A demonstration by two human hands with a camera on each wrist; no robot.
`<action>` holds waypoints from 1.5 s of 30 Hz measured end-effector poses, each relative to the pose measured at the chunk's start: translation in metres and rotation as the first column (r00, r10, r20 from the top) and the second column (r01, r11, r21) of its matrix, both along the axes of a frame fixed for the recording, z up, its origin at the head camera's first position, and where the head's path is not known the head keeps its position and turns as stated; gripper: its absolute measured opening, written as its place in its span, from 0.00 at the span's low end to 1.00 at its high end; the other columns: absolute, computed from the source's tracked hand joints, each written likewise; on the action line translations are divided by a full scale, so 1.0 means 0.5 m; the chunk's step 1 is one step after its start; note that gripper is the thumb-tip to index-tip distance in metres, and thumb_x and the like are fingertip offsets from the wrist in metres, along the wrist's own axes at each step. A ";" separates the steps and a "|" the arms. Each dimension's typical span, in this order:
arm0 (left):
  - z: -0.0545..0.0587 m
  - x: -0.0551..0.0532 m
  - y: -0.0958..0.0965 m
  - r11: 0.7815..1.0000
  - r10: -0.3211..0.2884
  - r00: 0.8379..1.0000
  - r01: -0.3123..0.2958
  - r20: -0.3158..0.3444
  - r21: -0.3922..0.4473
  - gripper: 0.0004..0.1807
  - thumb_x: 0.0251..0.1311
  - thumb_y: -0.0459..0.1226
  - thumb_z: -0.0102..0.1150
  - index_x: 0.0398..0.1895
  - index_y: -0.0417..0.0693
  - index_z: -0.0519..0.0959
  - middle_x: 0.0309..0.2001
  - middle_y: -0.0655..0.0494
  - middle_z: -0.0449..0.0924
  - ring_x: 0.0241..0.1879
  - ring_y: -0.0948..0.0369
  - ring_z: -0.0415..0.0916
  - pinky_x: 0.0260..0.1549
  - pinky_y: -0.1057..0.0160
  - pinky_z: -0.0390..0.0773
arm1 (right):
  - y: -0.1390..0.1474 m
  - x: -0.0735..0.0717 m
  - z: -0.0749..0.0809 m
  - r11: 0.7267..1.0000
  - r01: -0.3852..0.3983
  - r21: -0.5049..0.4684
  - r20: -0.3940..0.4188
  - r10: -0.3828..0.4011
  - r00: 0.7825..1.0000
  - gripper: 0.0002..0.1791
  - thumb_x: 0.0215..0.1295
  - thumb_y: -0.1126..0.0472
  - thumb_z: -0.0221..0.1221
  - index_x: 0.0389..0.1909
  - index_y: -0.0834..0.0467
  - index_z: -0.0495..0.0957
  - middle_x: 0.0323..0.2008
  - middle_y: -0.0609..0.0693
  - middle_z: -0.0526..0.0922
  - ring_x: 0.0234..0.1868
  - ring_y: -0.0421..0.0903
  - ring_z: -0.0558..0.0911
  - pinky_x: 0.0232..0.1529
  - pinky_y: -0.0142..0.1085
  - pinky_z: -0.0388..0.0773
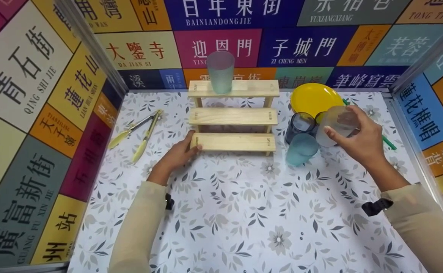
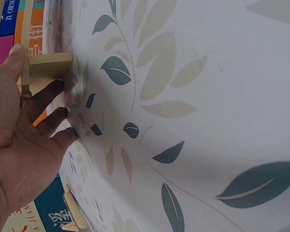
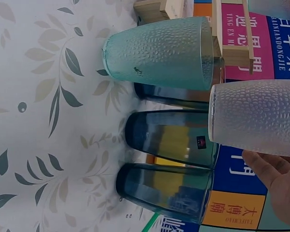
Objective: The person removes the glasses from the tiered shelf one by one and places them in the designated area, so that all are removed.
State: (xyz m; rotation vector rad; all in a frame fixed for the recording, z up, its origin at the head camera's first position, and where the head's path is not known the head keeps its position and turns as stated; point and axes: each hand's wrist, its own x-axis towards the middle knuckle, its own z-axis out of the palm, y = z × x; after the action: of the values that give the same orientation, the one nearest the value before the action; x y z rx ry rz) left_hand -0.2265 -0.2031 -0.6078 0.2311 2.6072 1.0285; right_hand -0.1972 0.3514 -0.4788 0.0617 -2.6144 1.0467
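My left hand (image 1: pixel 178 153) grips the left end of the lowest step of a three-step wooden rack (image 1: pixel 233 141), thumb on its front edge. In the left wrist view the fingers reach round the step's end (image 2: pixel 50 63). My right hand (image 1: pixel 365 136) holds a frosted clear cup (image 3: pixel 256 116) between thumb and fingers, raised beside other cups. Below and left of it are a frosted teal cup (image 1: pixel 301 151) and several dark blue see-through cups (image 3: pixel 169 137); all these stand upright. A frosted pale green cup (image 1: pixel 220 74) stands on the rack's top step.
A round yellow plate (image 1: pixel 314 99) is behind the blue cups. Green sticks (image 1: pixel 389 142) lie partly hidden behind the right hand. Metal tongs with pale yellow tips (image 1: pixel 140 132) lie left of the rack. Printed walls enclose the flowered tabletop (image 1: pixel 221 220) at the back and sides.
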 end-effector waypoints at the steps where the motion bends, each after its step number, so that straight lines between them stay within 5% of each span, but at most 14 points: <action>1: 0.000 0.000 0.000 1.000 0.000 1.000 0.000 -0.001 -0.001 0.47 0.84 0.63 0.48 0.94 0.60 0.42 0.81 0.32 0.69 0.78 0.34 0.71 0.80 0.37 0.68 | 0.001 0.002 -0.002 1.000 0.000 0.000 0.000 0.000 1.000 0.44 0.62 0.44 0.81 0.78 0.49 0.76 0.62 0.56 0.89 0.56 0.30 0.79 0.47 0.14 0.69; 7: 0.000 -0.001 -0.001 1.000 -0.002 1.000 0.002 0.006 -0.002 0.47 0.85 0.62 0.49 0.93 0.56 0.42 0.81 0.31 0.68 0.78 0.34 0.71 0.80 0.37 0.68 | 0.012 0.010 -0.013 0.999 -0.001 -0.034 0.013 0.001 1.000 0.44 0.63 0.46 0.81 0.78 0.46 0.76 0.62 0.56 0.89 0.53 0.18 0.74 0.48 0.11 0.71; 16: 0.001 0.001 -0.002 1.000 0.005 1.000 -0.005 0.014 0.004 0.47 0.85 0.62 0.48 0.93 0.57 0.42 0.83 0.33 0.67 0.79 0.35 0.69 0.81 0.37 0.66 | 0.024 0.012 -0.035 0.999 -0.006 -0.032 0.063 0.008 0.998 0.46 0.62 0.47 0.82 0.80 0.45 0.73 0.65 0.55 0.88 0.63 0.51 0.84 0.54 0.12 0.73; 23: -0.004 -0.001 -0.002 1.000 -0.005 1.000 0.005 -0.007 0.006 0.46 0.85 0.61 0.49 0.93 0.56 0.43 0.79 0.30 0.71 0.76 0.33 0.73 0.78 0.36 0.70 | 0.027 0.021 -0.055 0.999 -0.012 -0.035 0.047 0.014 0.999 0.46 0.62 0.47 0.82 0.79 0.46 0.74 0.64 0.55 0.88 0.61 0.42 0.83 0.54 0.11 0.70; 30: -0.005 0.000 -0.001 1.000 0.004 1.000 -0.004 0.001 0.025 0.46 0.84 0.62 0.49 0.93 0.59 0.43 0.80 0.31 0.70 0.77 0.34 0.73 0.80 0.37 0.69 | 0.035 0.033 -0.076 0.999 -0.004 -0.048 0.128 0.010 0.992 0.50 0.63 0.45 0.82 0.82 0.48 0.70 0.69 0.60 0.83 0.69 0.59 0.81 0.56 0.13 0.70; 33: -0.005 0.000 -0.001 1.000 0.000 1.000 0.000 -0.006 0.024 0.46 0.85 0.61 0.49 0.93 0.57 0.44 0.80 0.31 0.70 0.77 0.35 0.73 0.79 0.37 0.69 | 0.037 0.038 -0.086 0.999 0.005 -0.033 0.151 0.000 0.989 0.51 0.63 0.43 0.81 0.83 0.48 0.68 0.71 0.60 0.82 0.70 0.60 0.80 0.65 0.24 0.78; 38: 0.000 0.002 0.001 0.999 -0.008 1.000 0.008 0.000 0.033 0.47 0.85 0.61 0.49 0.93 0.54 0.42 0.82 0.33 0.68 0.79 0.36 0.71 0.80 0.37 0.69 | 0.041 0.042 -0.106 1.000 0.003 -0.022 0.176 0.000 0.984 0.53 0.65 0.42 0.79 0.86 0.51 0.64 0.75 0.64 0.77 0.72 0.67 0.77 0.70 0.65 0.79; 45: -0.002 -0.001 -0.001 1.000 0.002 1.000 -0.002 0.007 0.019 0.48 0.84 0.62 0.48 0.94 0.56 0.41 0.83 0.34 0.67 0.80 0.37 0.69 0.81 0.38 0.67 | 0.042 0.047 -0.141 1.000 -0.002 -0.027 0.182 0.007 0.983 0.54 0.64 0.43 0.80 0.85 0.53 0.64 0.74 0.67 0.78 0.72 0.69 0.78 0.68 0.68 0.80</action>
State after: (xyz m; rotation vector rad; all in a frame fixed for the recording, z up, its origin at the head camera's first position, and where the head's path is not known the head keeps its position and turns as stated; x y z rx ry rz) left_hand -0.2269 -0.2034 -0.6088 0.2289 2.5933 1.0531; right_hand -0.1735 0.3723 -0.5492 -0.0361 -2.7627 1.1384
